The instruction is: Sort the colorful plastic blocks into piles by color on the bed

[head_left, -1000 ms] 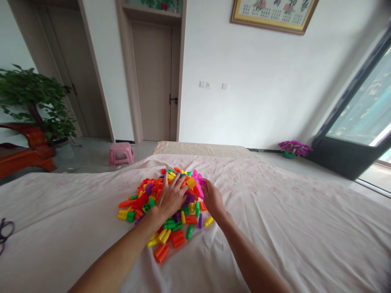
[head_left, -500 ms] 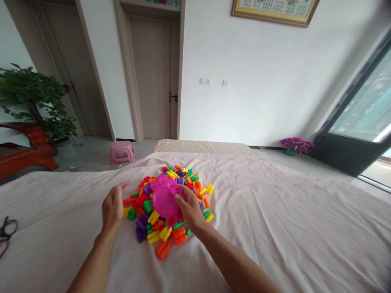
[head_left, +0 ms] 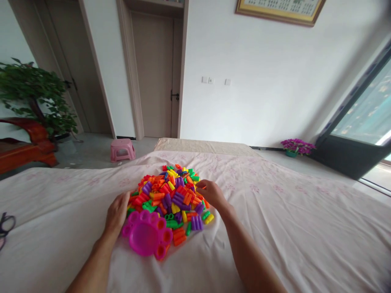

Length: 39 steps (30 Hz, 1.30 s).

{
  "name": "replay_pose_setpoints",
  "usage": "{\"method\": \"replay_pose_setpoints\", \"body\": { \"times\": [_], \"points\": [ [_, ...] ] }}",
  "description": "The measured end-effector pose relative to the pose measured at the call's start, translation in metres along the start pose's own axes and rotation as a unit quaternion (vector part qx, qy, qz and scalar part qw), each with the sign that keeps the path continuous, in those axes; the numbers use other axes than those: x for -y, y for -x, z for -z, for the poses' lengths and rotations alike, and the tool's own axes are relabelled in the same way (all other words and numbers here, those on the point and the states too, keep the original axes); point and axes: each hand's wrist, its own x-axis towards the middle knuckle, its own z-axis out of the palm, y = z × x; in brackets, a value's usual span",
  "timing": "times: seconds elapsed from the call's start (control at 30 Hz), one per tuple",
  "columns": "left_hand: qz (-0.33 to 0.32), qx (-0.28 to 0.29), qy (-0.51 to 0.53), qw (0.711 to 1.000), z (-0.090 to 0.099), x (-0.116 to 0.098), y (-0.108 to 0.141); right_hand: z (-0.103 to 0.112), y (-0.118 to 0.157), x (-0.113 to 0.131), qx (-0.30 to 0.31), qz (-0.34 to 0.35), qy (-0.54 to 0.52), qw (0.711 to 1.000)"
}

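A heap of plastic building blocks (head_left: 169, 189) in orange, red, yellow, green and purple lies on the cloth-covered surface. At its front left rests a magenta scalloped plastic piece (head_left: 144, 238), a wide round middle ringed by small round cups, covering some blocks. My left hand (head_left: 117, 212) lies along the heap's left edge, slightly curved and holding nothing visible. On the opposite side my right hand (head_left: 213, 196) reaches in from the right, fingertips against the edge blocks, thumb and fingers somewhat apart. Blocks partly hide the fingertips of both hands.
A pale flowered cloth (head_left: 293, 228) covers the surface, with folds on the right. Glasses (head_left: 6, 226) lie at the far left edge. Beyond stand a pink stool (head_left: 122, 149), a wooden armchair (head_left: 27, 140), a leafy plant (head_left: 36, 97) and purple flowers (head_left: 297, 145).
My right hand has let go of the magenta piece, which now lies lower and further left, and has moved right to the heap's edge. My left hand has come against the left side.
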Motion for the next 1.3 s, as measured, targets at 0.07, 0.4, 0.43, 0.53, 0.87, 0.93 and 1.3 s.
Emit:
{"method": "replay_pose_setpoints", "body": {
  "times": [0.07, 0.4, 0.43, 0.53, 0.87, 0.93, 1.3],
  "points": [
    [0.018, -0.01, -0.024, 1.0, -0.001, 0.002, -0.001, 0.005, 0.002, -0.006, 0.059, -0.01, 0.095, 0.994],
    [0.019, -0.001, -0.083, 0.996, 0.0, 0.009, -0.006, -0.023, 0.006, -0.004, 0.107, 0.077, 0.202, 0.97],
    [0.02, -0.003, -0.085, 0.996, 0.0, 0.01, -0.006, -0.023, 0.006, -0.005, 0.118, 0.084, 0.191, 0.971],
    [0.022, -0.01, -0.088, 0.996, 0.001, 0.012, -0.008, -0.024, 0.004, -0.009, 0.139, 0.104, 0.162, 0.971],
    [0.025, -0.027, -0.094, 0.995, 0.006, 0.011, -0.012, -0.018, 0.005, -0.008, 0.108, 0.051, 0.157, 0.98],
    [0.025, -0.026, -0.096, 0.995, 0.006, 0.009, -0.012, -0.02, 0.006, -0.005, 0.106, 0.043, 0.16, 0.981],
    [0.025, -0.029, -0.106, 0.994, 0.006, 0.005, -0.014, -0.029, 0.011, -0.001, 0.08, 0.103, 0.044, 0.99]
  ]
}}
